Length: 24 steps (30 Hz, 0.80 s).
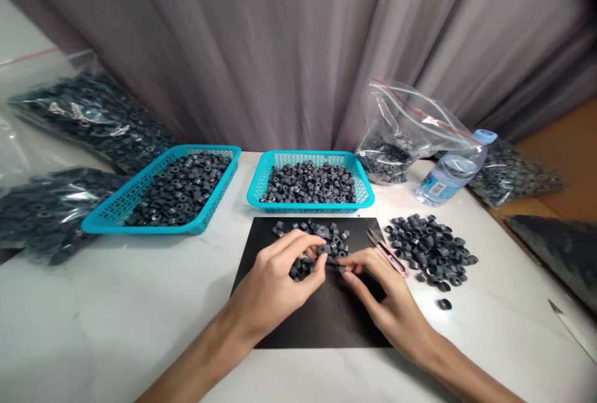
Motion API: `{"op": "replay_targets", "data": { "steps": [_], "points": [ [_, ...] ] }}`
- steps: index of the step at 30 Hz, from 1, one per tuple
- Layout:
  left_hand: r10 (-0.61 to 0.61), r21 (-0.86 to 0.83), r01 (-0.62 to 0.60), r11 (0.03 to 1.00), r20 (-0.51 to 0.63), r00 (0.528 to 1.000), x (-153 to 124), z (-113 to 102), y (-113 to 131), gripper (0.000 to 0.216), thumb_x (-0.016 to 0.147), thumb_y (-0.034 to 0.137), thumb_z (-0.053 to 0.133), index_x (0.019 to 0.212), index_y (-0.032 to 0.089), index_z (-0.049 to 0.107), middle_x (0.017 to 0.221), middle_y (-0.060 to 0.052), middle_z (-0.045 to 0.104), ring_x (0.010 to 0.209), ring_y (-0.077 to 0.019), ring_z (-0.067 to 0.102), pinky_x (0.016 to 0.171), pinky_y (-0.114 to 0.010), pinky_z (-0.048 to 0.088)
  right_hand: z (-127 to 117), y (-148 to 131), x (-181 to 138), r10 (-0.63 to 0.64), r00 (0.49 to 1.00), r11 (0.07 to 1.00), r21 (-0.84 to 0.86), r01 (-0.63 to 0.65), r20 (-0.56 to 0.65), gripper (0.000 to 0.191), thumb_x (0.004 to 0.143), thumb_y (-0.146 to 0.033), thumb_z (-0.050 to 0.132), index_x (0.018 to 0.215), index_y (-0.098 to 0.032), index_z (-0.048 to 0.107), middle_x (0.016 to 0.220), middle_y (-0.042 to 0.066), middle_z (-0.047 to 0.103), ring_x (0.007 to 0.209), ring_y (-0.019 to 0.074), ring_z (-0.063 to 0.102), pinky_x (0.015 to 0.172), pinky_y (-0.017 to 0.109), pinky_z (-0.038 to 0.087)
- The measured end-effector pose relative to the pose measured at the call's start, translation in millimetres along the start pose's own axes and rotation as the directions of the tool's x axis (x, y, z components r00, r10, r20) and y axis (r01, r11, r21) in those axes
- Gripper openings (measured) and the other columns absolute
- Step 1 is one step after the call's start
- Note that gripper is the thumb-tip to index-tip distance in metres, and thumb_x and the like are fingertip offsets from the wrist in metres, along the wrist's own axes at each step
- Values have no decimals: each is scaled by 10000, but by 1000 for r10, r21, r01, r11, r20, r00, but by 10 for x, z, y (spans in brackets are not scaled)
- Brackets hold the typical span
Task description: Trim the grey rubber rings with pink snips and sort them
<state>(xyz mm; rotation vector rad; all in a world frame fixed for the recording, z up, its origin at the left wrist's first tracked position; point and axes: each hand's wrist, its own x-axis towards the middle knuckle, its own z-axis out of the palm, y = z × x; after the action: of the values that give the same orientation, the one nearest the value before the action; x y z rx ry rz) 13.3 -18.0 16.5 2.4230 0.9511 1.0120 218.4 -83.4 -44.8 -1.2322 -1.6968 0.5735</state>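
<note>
1. The left hand (282, 269) has its fingers clamped on a small dark ring (323, 250), over the black mat (317, 322) on the desk (153, 322).
2. The right hand (385, 282) pinches another dark piece (342, 270) just beside it.
3. The step looks like handling pieces singly; the next move likely calls for a light, steady pinch from both hands.

The left forearm (200, 356) and right forearm (459, 362) reach inward from below. The left hand (282, 272) arches, thumb and index finger pinching; the right hand (385, 288) pinches lower, fingertips just beside.
</note>
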Motion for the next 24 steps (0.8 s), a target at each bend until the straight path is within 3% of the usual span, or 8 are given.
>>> {"op": "replay_targets", "data": {
  "steps": [7, 12, 14, 16, 18, 20, 22, 24],
  "points": [
    [3, 18, -2, 1000, -55, 998, -108, 107, 8, 248, 925, 76, 633, 1140, 193, 670, 868, 15, 642, 786, -112, 638, 824, -232, 516, -50, 0, -32, 31, 999, 995, 97, -29, -20, 154, 1035, -217, 554, 1149, -264, 647, 1005, 27, 641, 927, 168, 629, 840, 281, 499],
    [88, 22, -87, 996, -37, 995, -212, 125, 14, 263, 949, 83, 622, 1177, 206, 666, 996, -16, 710, 934, -139, 678, 949, -262, 507, -59, 1, -48, 82, 996, 989, 129, -77, -38, 83, 1027, -245, 579, 1067, -257, 650, 958, 14, 645, 880, 156, 623, 805, 262, 494],
    [45, -35, -45, 998, -26, 999, -256, 131, -4, 264, 953, 82, 610, 1161, 232, 673, 1015, -11, 722, 944, -138, 688, 934, -250, 518, -49, -4, -67, 103, 994, 986, 140, -96, -47, 62, 1023, -246, 586, 1020, -253, 648, 917, 7, 639, 847, 149, 617, 777, 251, 492],
    [-72, -148, 69, 987, -15, 997, -296, 150, -18, 238, 954, 104, 604, 1116, 256, 688, 956, 8, 725, 858, -125, 694, 844, -227, 541, -32, -10, -88, 99, 993, 988, 128, -91, -60, 65, 1016, -245, 596, 985, -248, 653, 893, 9, 632, 830, 150, 613, 756, 250, 492],
    [-256, -343, 258, 903, 51, 965, -315, 174, -10, 135, 953, 184, 627, 1053, 251, 689, 891, 13, 738, 785, -129, 707, 764, -224, 556, -17, -17, -100, 78, 994, 992, 105, -69, -80, 69, 1007, -247, 607, 976, -242, 669, 919, 24, 642, 865, 161, 627, 775, 259, 501],
    [-414, -547, 449, 707, 194, 889, -300, 183, 26, 92, 945, 294, 660, 1006, 225, 659, 874, -12, 768, 794, -161, 741, 746, -245, 570, -7, -30, -99, 70, 993, 991, 123, -58, -98, 81, 1003, -258, 613, 956, -230, 674, 967, 46, 668, 930, 181, 649, 825, 277, 516],
    [-473, -657, 559, 506, 331, 816, -258, 168, 79, 187, 925, 369, 695, 976, 205, 621, 902, -57, 798, 852, -204, 766, 764, -275, 573, -5, -55, -93, 109, 990, 978, 189, -89, -95, 92, 1006, -280, 611, 964, -223, 671, 993, 59, 696, 960, 196, 672, 852, 291, 537],
    [-471, -685, 594, 422, 395, 789, -212, 135, 132, 229, 913, 393, 715, 951, 196, 607, 910, -90, 812, 875, -220, 765, 778, -289, 560, -7, -87, -94, 158, 984, 957, 259, -132, -80, 101, 1008, -304, 612, 995, -222, 669, 966, 53, 713, 922, 194, 693, 831, 289, 560]
  ]
}}
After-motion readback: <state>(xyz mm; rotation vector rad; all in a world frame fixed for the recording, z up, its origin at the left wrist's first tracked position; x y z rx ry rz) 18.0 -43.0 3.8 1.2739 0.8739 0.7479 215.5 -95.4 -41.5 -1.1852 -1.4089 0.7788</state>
